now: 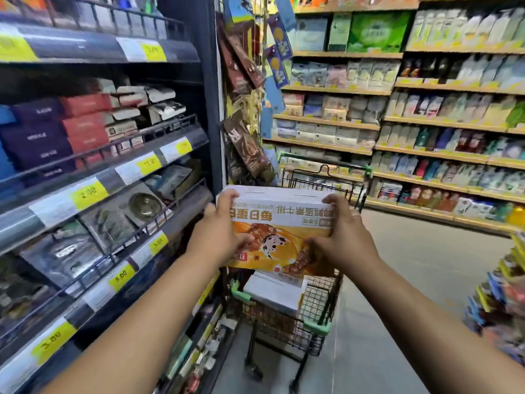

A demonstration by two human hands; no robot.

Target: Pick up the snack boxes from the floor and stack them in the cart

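I hold an orange and white snack box [279, 223] in the air above the black wire cart [318, 328]. My left hand [220, 231] grips the box's left end and my right hand [342, 237] grips its right end. The box's printed face is toward me, upside down. Inside the cart's basket, directly below, lies another white box [274, 294], partly hidden by the held one. The cart has green corner guards and a green handle at its far side.
A dark shelf unit [99, 172] with snack packs and yellow price tags runs close along my left. Hanging snack bags [247, 149] dangle beside the cart. Wooden shelves [426, 123] line the far side of the grey aisle floor. A display rack [505, 294] stands at the right edge.
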